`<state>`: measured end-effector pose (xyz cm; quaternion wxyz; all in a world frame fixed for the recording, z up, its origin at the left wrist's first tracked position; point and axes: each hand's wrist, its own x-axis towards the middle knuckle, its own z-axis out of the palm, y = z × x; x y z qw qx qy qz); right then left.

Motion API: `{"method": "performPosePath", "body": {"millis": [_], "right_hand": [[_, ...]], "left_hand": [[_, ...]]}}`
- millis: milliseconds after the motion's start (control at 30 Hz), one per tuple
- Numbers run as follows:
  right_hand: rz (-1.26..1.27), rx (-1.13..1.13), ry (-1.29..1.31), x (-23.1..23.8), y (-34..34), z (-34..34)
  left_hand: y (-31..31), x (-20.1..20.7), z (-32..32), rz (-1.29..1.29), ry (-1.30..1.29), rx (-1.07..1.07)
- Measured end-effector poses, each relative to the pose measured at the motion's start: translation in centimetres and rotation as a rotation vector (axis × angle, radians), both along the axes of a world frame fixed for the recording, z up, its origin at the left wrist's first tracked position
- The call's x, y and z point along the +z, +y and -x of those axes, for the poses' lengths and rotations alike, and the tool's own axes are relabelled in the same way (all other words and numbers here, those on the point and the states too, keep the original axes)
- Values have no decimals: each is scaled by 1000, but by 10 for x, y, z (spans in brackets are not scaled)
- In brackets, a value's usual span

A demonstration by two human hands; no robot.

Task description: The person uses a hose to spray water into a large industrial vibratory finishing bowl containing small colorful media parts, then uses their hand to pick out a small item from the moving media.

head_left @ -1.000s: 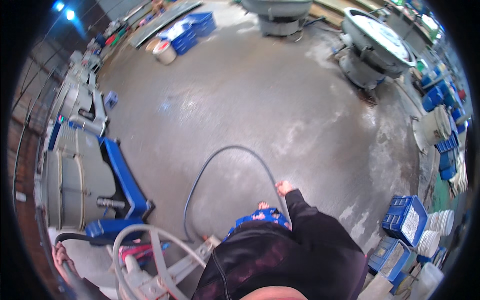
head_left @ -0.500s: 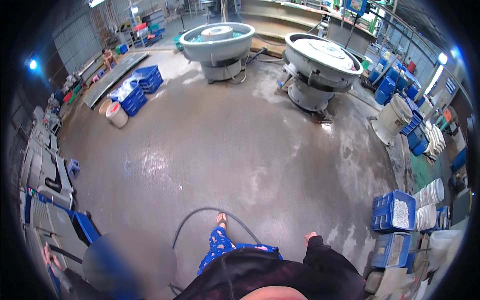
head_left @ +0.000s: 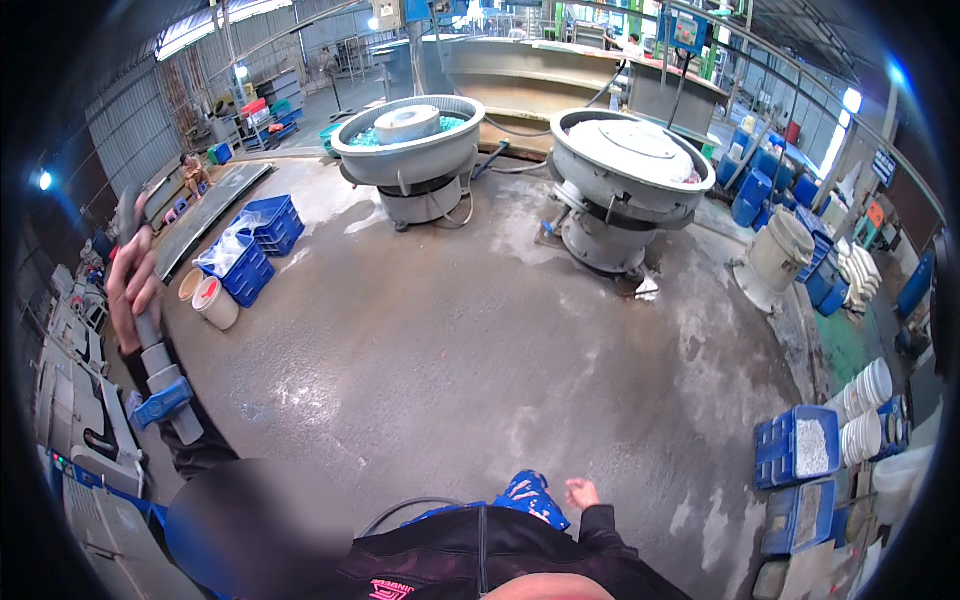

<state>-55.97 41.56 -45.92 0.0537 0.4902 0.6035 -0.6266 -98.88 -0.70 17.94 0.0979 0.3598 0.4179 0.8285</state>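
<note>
Two hands show, well apart. The left hand (head_left: 132, 280) is raised at the left edge of the view, its grip wrapped around a grey plastic pipe (head_left: 150, 320) that runs steeply from upper left down to lower right, with a blue valve handle (head_left: 160, 403) clamped near its lower end. The right hand (head_left: 580, 493) hangs low by the dark jacket sleeve (head_left: 600, 530), its grip loosely open and holding nothing; just left of it a blue patterned trouser leg (head_left: 525, 495) stands on the floor.

Much of the wet grey concrete floor (head_left: 480, 350) lies open in the middle, bare from the person's feet up to two round grey vibratory bowl machines, one on the left (head_left: 408, 150) filled with bluish media, and one on the right (head_left: 630, 165). A thin grey hose (head_left: 400, 508) curves on the floor beside the feet. Along the left side stand blue plastic crates (head_left: 255, 245) and a small white bucket (head_left: 215, 300), just beside each other. At the right side, a large white drum (head_left: 778, 255) stands near the right machine, and blue crates of white parts (head_left: 797, 447) sit beside stacked white bowls (head_left: 868, 415). Grey machine cabinets (head_left: 80, 420) crowd the lower left edge, close under the pipe's lower end.
</note>
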Motion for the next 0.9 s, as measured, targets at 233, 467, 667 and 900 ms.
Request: {"method": "performPosePath", "body": {"millis": [233,467,667,900], "right_hand": [[-567,664,-343,-32,82,-127],[19,-395,-297,12,193,-104],[2,-622,-49,24,223,-43],[180,-333,-325,43,186,-13]], "left_hand": [[185,-43,37,-90,-226,-606],[329,-163,59,-325,-952,-907],[423,-315,56,-520,-1768,-890],[465,-344,91,-475,-1498,-830]]}}
